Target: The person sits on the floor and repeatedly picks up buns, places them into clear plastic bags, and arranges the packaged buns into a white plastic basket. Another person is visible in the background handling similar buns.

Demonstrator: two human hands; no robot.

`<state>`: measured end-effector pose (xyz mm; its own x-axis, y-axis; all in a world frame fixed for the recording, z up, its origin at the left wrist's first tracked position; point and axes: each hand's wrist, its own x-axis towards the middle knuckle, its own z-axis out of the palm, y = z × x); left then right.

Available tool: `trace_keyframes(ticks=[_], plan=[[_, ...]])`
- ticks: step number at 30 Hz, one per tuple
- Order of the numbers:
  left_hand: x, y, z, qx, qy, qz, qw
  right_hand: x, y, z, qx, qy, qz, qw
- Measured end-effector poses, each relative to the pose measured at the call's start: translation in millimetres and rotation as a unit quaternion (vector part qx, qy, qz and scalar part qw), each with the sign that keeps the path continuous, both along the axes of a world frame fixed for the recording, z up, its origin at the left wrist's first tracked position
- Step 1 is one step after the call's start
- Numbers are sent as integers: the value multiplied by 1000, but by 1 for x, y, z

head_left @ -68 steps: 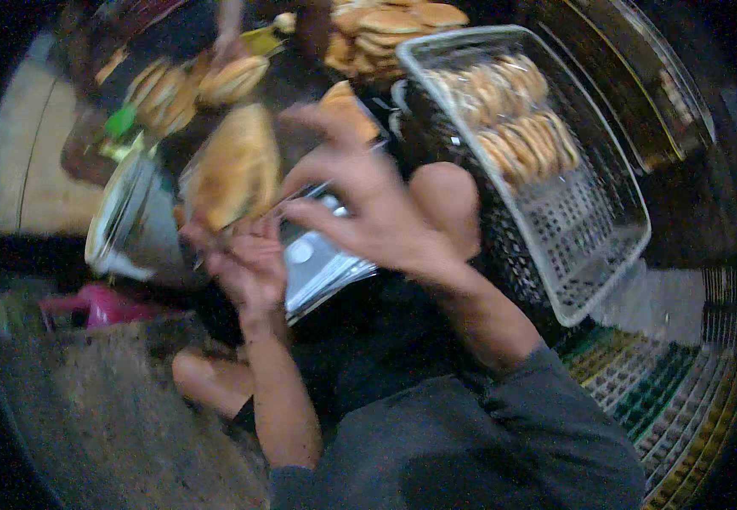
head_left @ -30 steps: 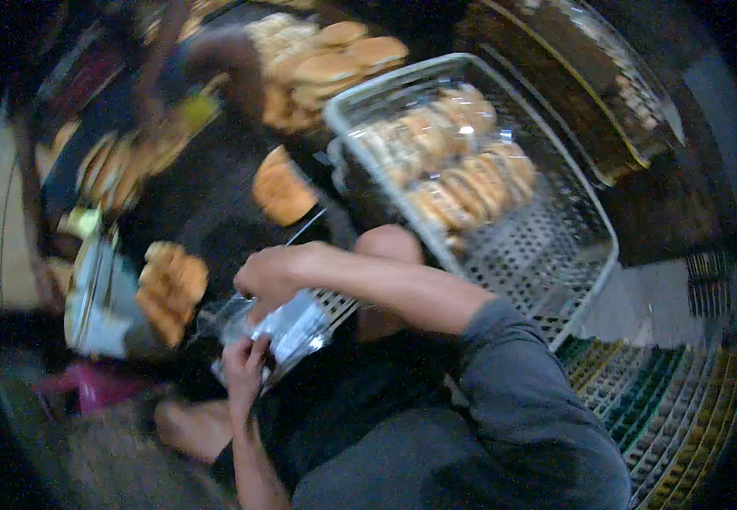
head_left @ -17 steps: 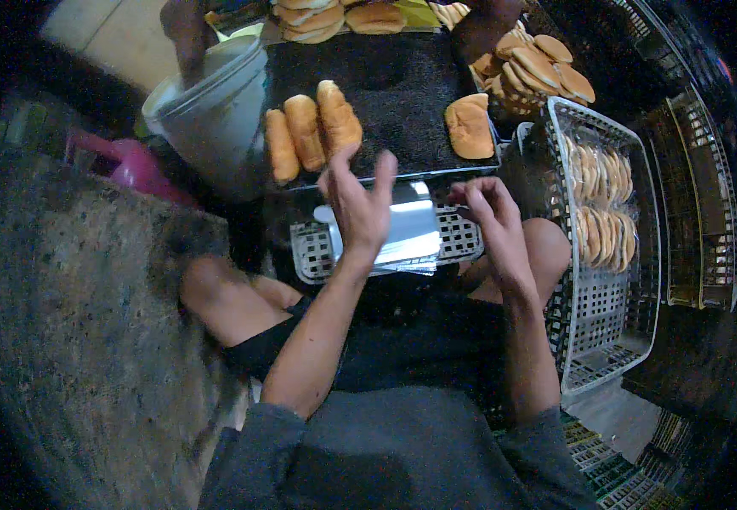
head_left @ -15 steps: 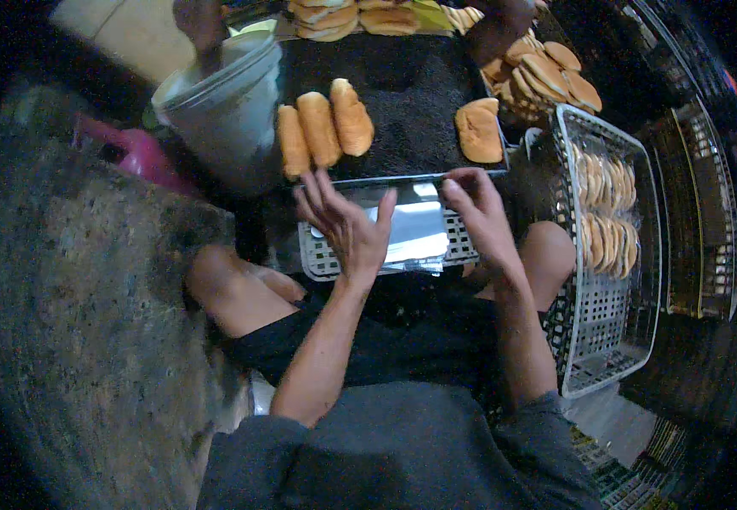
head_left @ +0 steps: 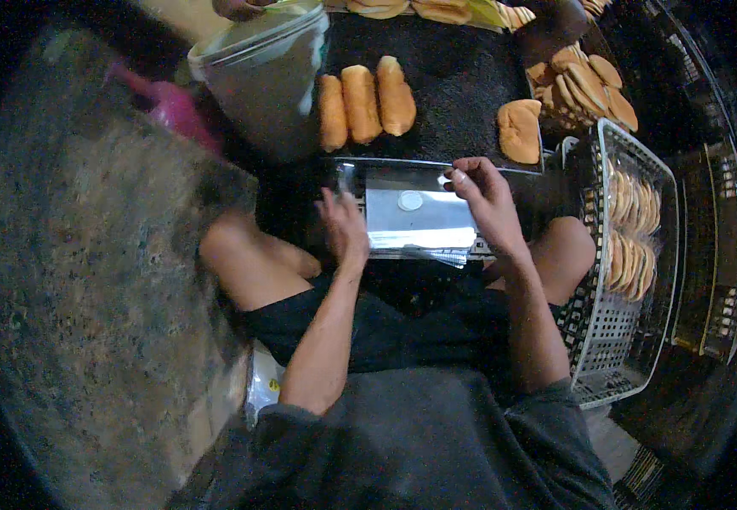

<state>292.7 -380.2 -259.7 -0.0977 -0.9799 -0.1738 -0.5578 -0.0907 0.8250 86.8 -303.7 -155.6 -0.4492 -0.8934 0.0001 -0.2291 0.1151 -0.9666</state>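
A stack of clear plastic bags [head_left: 424, 223] lies in front of me over a light plastic basket, with a round white spot on its top face. My right hand [head_left: 492, 204] is closed in a pinch at the far right corner of the top bag. Beside the stack's left edge is my left hand [head_left: 345, 228], its fingers blurred but stretched and apart, holding nothing I can see. Just beyond, three long bread rolls [head_left: 360, 104] lie side by side on a dark tray [head_left: 453, 85]. A flatter bun [head_left: 520, 131] sits at that tray's right edge.
A pale bucket [head_left: 262, 89] stands at the far left, near a pink object [head_left: 180, 110]. To the right, a grey crate [head_left: 615, 340] holds bagged buns [head_left: 632, 204]. Loose buns [head_left: 588, 83] are heaped behind it. Another person's hand [head_left: 547, 25] reaches in at the far side.
My left hand has drawn back toward me and off the bags, uncovering the white spot. My right hand stays at the bags' far right corner. The view has shifted a little.
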Motion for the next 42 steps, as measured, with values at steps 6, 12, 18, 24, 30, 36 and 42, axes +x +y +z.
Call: trace_keyframes(ticks=[6,12,18,24,30,36,42], plan=[[-27,13,156,331,600,-54,727,46,39,23,-91,318,115,937],[-72,10,131,269,339,-182,883,27,63,38,-154,-249,-179,939],[-106,12,143,238,372,-115,890,29,102,37,-205,-479,-177,835],[-64,-15,140,218,387,9,896,42,28,44,-108,-299,-188,929],[-7,-88,105,88,465,231,850,33,-94,-37,-100,159,-119,975],[35,-104,106,178,631,258,710,-1,-141,-76,129,450,-145,872],[7,-111,113,19,490,134,861,-64,-27,12,-14,-56,-94,994]])
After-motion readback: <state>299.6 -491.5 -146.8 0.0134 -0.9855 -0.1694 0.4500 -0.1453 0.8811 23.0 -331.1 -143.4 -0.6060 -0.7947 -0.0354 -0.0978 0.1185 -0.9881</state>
